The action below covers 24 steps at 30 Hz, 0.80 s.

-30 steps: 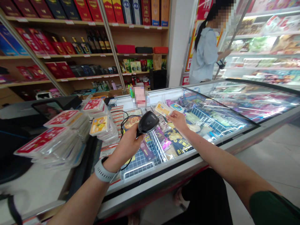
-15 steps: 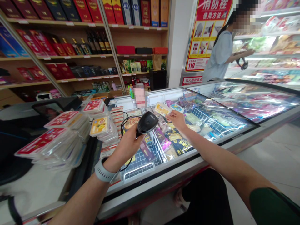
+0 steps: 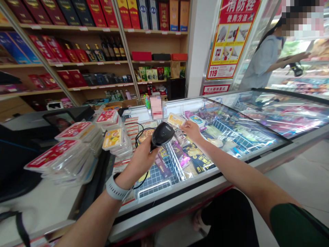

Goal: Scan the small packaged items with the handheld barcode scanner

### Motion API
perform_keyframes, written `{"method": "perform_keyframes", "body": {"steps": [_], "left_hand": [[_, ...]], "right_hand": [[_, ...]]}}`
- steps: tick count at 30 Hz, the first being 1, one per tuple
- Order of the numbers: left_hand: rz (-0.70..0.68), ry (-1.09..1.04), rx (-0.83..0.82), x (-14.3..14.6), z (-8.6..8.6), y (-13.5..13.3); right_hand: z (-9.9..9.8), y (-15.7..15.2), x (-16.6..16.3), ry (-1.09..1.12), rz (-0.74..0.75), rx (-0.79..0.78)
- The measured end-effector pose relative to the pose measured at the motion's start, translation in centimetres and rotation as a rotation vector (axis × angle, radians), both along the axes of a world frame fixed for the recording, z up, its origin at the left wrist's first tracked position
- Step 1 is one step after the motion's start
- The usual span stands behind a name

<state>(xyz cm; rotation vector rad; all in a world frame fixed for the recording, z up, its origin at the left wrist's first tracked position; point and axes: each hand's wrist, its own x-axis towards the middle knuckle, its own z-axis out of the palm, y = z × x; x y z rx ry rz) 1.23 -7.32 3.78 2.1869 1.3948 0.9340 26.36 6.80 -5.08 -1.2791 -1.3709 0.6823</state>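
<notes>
Left of the left hand, packs are stacked on the desk, lower labels hidden. A scanner is gripped by the left hand, its handle mostly covered. Beyond the scanner, a yellow-labelled pack is pinched at one edge by the right hand, its print illegible.

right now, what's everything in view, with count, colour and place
scanner: 1, black, centre
yellow pack: 1, yellow and white, beyond scanner
blue pack: 1, blue and white, right of yellow pack
pack stacks: 4, red or yellow tops, left
screen: 1, dark, left
freezer: at least 1, white, centre to right
wire baskets: several, white or blue, inside freezer
boxes and bottles: many, mixed, back shelves
poster: 1, red and yellow, right of shelves
person: 1, in pale blue, upper right
left hand: 1, around scanner
right hand: 1, at yellow pack's edge
</notes>
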Motion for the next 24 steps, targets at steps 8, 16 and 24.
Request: {"method": "perform_keyframes", "body": {"steps": [8, 16, 24], "left_hand": [[0.020, 0.038, -0.023, 0.0, -0.3, 0.2], [0.010, 0.020, -0.017, 0.0, -0.5, 0.2], [-0.001, 0.001, -0.005, 0.0, -0.2, 0.2]], "right_hand": [[0.2, -0.8, -0.2, -0.016, 0.001, 0.043], [0.4, -1.2, -0.4, 0.023, 0.029, 0.022], [2.7, -1.0, 3.9, -0.366, -0.277, 0.231]]}}
